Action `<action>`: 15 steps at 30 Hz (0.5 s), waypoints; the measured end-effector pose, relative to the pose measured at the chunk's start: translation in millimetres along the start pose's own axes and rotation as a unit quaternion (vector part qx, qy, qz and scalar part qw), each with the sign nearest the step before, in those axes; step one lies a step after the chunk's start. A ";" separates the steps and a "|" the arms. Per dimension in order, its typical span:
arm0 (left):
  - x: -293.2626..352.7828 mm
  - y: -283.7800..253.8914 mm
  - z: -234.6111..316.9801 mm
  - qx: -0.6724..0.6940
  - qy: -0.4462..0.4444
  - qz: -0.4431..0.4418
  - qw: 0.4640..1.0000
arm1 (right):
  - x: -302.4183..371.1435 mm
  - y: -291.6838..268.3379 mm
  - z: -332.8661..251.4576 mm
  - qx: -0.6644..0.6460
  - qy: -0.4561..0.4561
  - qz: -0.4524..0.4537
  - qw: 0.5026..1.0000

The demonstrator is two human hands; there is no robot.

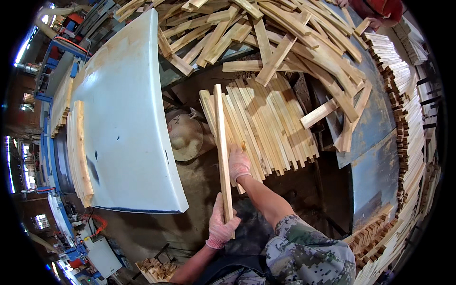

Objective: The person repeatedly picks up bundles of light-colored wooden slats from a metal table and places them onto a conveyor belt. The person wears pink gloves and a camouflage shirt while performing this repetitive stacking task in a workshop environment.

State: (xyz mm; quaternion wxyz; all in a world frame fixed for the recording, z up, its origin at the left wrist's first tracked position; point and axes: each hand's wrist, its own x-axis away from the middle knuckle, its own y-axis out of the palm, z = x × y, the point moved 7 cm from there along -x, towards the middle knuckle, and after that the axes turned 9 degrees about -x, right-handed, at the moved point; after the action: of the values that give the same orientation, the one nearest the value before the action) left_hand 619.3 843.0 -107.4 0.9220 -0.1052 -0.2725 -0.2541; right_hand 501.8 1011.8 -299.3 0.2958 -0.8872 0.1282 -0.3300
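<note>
My left hand (pixel 222 227), in a pale pinkish glove, grips the lower end of a long wooden strip (pixel 222 142). The strip stands nearly upright in the picture, its far end above the left edge of a layer of wooden strips (pixel 266 126) laid side by side. My right hand (pixel 239 163), gloved alike, is beside the middle of the held strip, closed over a strip at the near left edge of the layer. The end of that strip pokes out below the hand. Some of the right fingers are hidden.
To the left stands a light blue-white panel-topped table (pixel 128 114) with a few strips (pixel 80 152) along its far left side. Loose wooden pieces (pixel 285 52) pile up ahead. Stacked strips (pixel 408 118) line the right. A person in red (pixel 380 12) works at the far right.
</note>
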 end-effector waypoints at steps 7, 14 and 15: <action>7.6 3.4 -17.9 -0.060 0.010 -0.028 0.998 | -33.1 3.9 -5.2 -0.061 -0.036 0.010 0.997; 10.2 10.7 -23.8 -0.028 -0.023 -0.043 0.998 | -29.6 11.4 38.0 -0.242 -0.049 -0.008 0.969; 10.7 11.0 -22.4 -0.036 -0.018 -0.041 0.998 | -26.7 16.2 40.6 -0.262 -0.043 -0.008 0.964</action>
State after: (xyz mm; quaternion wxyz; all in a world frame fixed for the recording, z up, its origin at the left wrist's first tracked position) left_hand 642.9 840.5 -120.6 0.9012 -0.1315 -0.2839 -0.2998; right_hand 508.1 1028.1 -347.5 0.0553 -0.9482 0.1900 -0.2487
